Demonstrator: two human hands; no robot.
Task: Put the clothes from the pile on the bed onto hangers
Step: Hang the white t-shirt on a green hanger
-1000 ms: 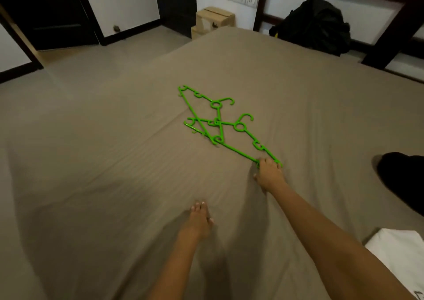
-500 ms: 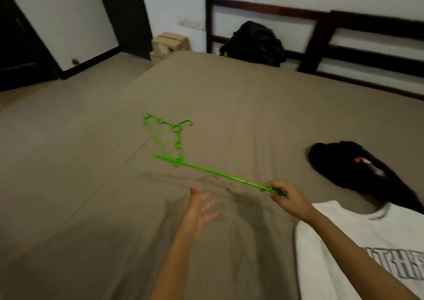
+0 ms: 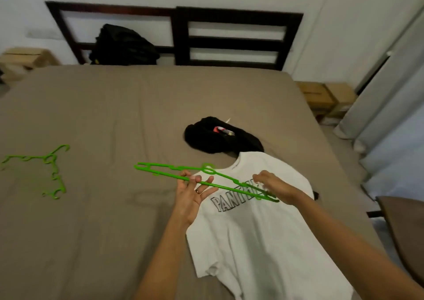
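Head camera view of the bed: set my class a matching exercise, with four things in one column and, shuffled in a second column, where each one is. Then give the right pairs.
Column one
1. white T-shirt
2. black garment
3. black bag
4. loose green hangers

Column two
A. against the headboard
B. lying at the left side of the bed
C. spread flat beneath the right hand, which grips the held green hanger
D. bunched up just beyond the shirt's collar

Pairs: 1-C, 2-D, 3-A, 4-B
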